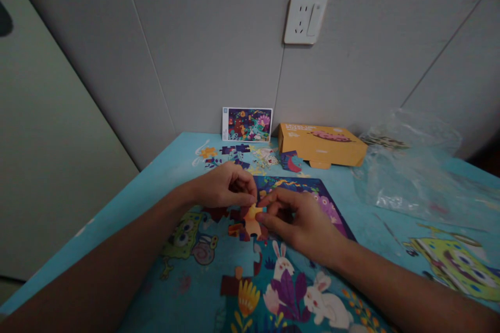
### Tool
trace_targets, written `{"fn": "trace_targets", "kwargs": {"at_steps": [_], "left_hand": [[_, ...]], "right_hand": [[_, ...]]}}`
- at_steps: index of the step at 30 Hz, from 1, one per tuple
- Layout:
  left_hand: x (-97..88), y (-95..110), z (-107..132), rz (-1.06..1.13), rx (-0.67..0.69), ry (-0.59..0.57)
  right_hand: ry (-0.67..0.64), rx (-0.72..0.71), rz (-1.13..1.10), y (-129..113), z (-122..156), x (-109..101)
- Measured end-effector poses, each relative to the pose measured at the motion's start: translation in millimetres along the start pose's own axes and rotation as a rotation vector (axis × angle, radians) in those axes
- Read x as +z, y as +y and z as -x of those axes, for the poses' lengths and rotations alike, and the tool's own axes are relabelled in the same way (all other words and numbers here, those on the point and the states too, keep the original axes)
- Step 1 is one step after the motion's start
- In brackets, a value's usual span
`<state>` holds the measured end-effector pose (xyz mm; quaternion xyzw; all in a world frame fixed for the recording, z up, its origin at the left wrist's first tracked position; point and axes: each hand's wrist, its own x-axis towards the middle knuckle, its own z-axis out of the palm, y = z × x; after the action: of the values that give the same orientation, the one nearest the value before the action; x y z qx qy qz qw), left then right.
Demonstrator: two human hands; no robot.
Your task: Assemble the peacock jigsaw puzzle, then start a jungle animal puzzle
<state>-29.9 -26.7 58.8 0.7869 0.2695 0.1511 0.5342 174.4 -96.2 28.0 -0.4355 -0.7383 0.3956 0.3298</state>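
My left hand (230,186) is closed in a pinch at the top edge of an orange and brown puzzle piece (253,223). From the other side, the thumb and forefinger of my right hand (299,216) pinch the same piece along its right edge. Both sets of fingertips nearly meet, hiding part of it. Around and below lies the partly joined jigsaw puzzle (289,291), with white rabbits, a yellow flower and purple leaves. A gap showing the blue tablecloth lies just below the piece. Dark red pieces sit partly behind my left hand.
Loose puzzle pieces (234,152) lie at the back of the cartoon-print tablecloth (164,171). A picture card (247,125) leans on the wall, near a yellow box (322,145). Clear plastic bags (414,187) lie at right. Above is a wall socket (305,18).
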Motion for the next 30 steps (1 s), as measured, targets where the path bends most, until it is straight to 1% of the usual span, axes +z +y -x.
{"fn": "trace_targets", "kwargs": {"at_steps": [2, 4, 8, 13, 20, 30], "left_hand": [[-2.4, 1.6, 2.9, -0.014, -0.088, -0.109], [-2.5, 2.1, 4.6, -0.025, -0.164, -0.194], [2.2, -1.0, 3.6, -0.018, -0.242, -0.294], [2.7, -5.9, 2.5, -0.007, -0.267, -0.317], [-4.4, -3.2, 4.6, -0.067, -0.230, -0.300], [-3.2, -6.2, 4.9, -0.043, -0.231, -0.331]], "right_hand": [[-0.046, -0.039, 0.071, -2.7, 2.0, 0.7], [-0.088, -0.090, 0.137, -4.9, 3.3, 1.4], [-0.156, -0.186, 0.202, -5.7, 4.4, 3.5], [-0.184, -0.228, 0.235, -4.7, 4.8, 3.5], [-0.190, -0.249, 0.277, -5.5, 5.9, 3.5], [-0.232, -0.282, 0.325, -8.2, 7.7, 5.8]]}}
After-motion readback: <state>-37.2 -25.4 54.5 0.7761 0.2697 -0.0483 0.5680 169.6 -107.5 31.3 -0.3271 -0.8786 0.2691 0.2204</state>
